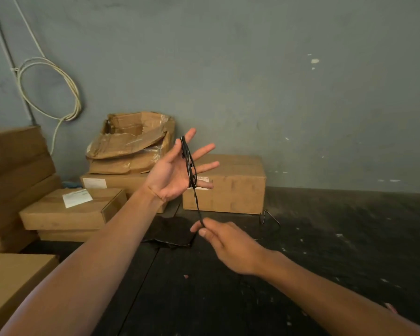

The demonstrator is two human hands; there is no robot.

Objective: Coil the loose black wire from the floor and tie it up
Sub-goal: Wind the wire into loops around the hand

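In the head view, the left hand is raised palm-up with its fingers spread straight in front of the closed cardboard box by the wall. The black wire is looped in several turns around those fingers and crosses the palm. One strand runs down from the loops to the right hand, below the box, which pinches it between thumb and forefinger. A dark cloth lies on the floor left of that hand.
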